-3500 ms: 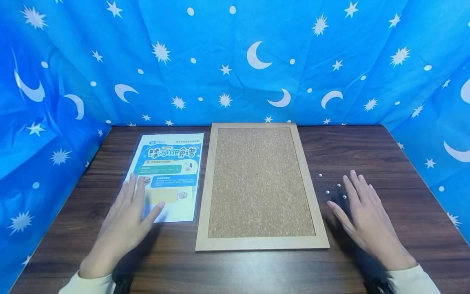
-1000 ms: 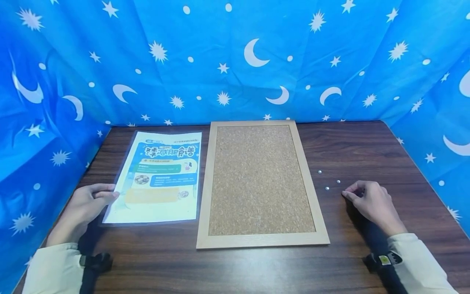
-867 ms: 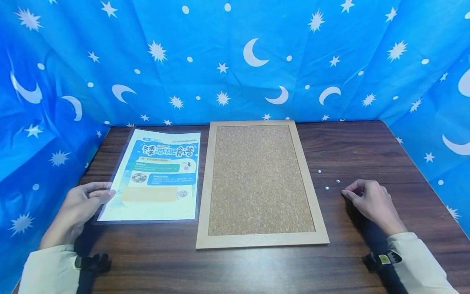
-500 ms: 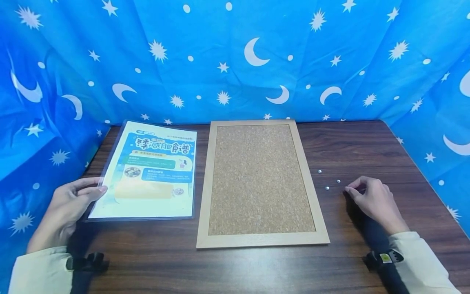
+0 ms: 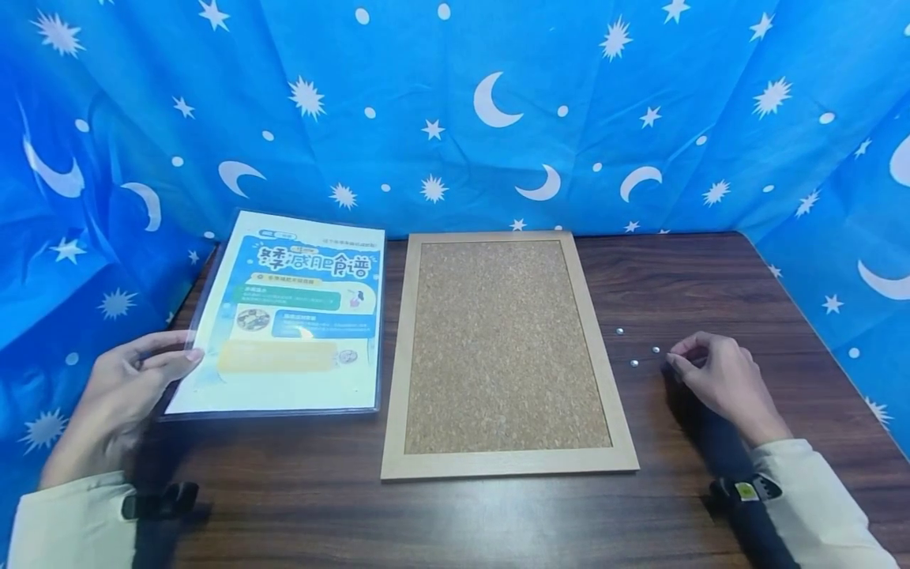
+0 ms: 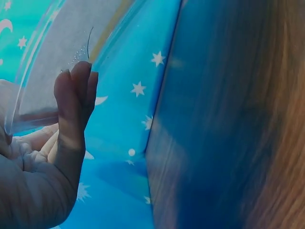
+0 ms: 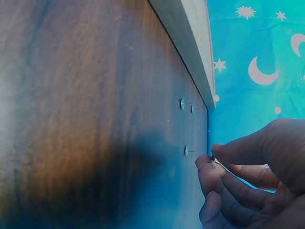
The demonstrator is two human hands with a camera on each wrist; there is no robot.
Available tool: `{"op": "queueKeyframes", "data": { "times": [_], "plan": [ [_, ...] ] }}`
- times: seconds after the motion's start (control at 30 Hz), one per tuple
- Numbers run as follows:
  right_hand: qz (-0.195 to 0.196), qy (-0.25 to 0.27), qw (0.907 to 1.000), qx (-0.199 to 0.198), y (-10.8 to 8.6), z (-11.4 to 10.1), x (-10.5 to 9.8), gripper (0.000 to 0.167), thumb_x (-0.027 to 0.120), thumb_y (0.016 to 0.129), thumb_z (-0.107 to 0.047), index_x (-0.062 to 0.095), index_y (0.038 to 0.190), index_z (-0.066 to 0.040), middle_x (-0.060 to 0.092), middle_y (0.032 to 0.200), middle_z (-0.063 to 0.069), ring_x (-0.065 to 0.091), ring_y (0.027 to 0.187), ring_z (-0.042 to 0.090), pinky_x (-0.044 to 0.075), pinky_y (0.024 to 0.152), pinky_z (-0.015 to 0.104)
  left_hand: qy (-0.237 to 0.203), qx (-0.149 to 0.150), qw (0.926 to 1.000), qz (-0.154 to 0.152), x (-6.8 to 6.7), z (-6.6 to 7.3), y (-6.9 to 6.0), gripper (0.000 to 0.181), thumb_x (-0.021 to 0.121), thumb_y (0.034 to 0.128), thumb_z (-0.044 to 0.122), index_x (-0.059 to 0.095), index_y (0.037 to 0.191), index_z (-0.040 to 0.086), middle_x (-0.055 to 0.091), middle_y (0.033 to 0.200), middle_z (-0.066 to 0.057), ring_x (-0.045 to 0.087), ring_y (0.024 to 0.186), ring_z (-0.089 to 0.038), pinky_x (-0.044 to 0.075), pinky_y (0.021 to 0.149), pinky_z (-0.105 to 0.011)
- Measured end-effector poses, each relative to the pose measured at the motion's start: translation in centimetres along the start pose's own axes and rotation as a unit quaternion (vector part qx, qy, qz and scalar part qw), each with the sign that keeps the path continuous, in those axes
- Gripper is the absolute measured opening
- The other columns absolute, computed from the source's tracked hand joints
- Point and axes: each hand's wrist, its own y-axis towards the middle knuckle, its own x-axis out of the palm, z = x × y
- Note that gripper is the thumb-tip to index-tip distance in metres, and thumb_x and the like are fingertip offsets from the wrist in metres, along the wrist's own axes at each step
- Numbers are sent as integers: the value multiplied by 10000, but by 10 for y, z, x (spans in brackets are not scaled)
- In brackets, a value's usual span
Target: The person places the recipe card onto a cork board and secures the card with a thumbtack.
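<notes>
Nearest to you, at the bottom of the head view, your two wrists carry dark straps [image 5: 745, 491] below pale sleeves [image 5: 814, 506]. Your left hand [image 5: 129, 387], at 9 o'clock from the cork board, pinches the left edge of the printed sheet [image 5: 284, 316] between thumb and fingers. The sheet, in its clear film, lies flat on the table [image 5: 498, 518] one second ago; now it is lifted and tilted, its far edge higher, and a shadow falls under it. Whether its lower right corner touches the table, I cannot tell.

Your right hand [image 5: 725, 383], at 3 o'clock from the board, pinches a small tack [image 7: 216, 161] with thumb and forefinger; its head is mostly hidden. Earlier there are four tacks on the table, and now three tacks [image 5: 634, 363] remain, between 9 and 10 o'clock from this hand and apart from it.

The cork board [image 5: 501, 348], in the centre, stays where it is, with nothing upon it. So, in my judgement, your work is at its beginning: sheet and first tack are both in hand, none is placed. Farthest, at 12 o'clock, hangs the blue curtain [image 5: 398, 150].
</notes>
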Motion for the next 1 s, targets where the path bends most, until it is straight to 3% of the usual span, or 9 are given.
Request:
{"op": "queueKeyframes", "data": {
  "times": [0.1, 0.2, 0.43, 0.57, 0.8, 1.0],
  "plan": [
    [41, 18, 10000, -83, 2, -3, -1, 151, 698, 950, -148, 713, 952, 2, 689, 762, 80, 540, 615, 188, 386, 591, 342, -43, 83, 9999, -59, 6, 7, -3, 812, 604, 966, 545, 308, 1604, 141, 311, 1611, -232, 374, 1379, -496, 455, 1021, -619],
    [58, 78, 9997, -232, 5, -6, -3, 155, 701, 953, -147, 735, 951, 4, 709, 805, 108, 510, 598, 186, 378, 571, 336, -63, 293, 9995, -99, 17, 14, -7, 801, 613, 965, 534, 333, 1593, 125, 325, 1603, -237, 392, 1376, -501, 389, 1060, -672],
    [-61, 115, 9991, -399, 12, -17, -5, 186, 713, 956, -174, 755, 951, 7, 723, 834, 125, 509, 601, 187, 382, 555, 332, -51, 744, 9970, -214, 47, 35, -15, 688, 630, 996, 419, 403, 1550, 78, 469, 1498, -268, 515, 1296, -468, 443, 1046, -615],
    [-137, 156, 9988, -448, 17, -22, -6, 178, 745, 924, -159, 749, 961, 15, 738, 853, 134, 597, 651, 205, 428, 588, 336, -110, 969, 9943, -426, 62, 47, -18, 620, 623, 1013, 362, 436, 1522, 61, 519, 1445, -263, 560, 1246, -427, 484, 1017, -557],
    [-248, 199, 9985, -452, 26, -34, -8, 140, 728, 916, -81, 743, 989, 38, 742, 921, 205, 666, 724, 251, 470, 591, 324, -321, 1044, 9909, -792, 89, 68, -19, 567, 652, 1004, 293, 473, 1496, 75, 582, 1383, -229, 586, 1218, -363, 498, 978, -445],
    [-250, 237, 9979, -545, 33, -42, -11, 159, 722, 930, -111, 738, 993, 34, 736, 909, 195, 650, 670, 216, 481, 577, 318, -452, 1197, 9862, -1052, 111, 81, -21, 504, 648, 1004, 239, 505, 1456, 70, 618, 1334, -207, 626, 1138, -325, 535, 845, -301]
  ]
}}
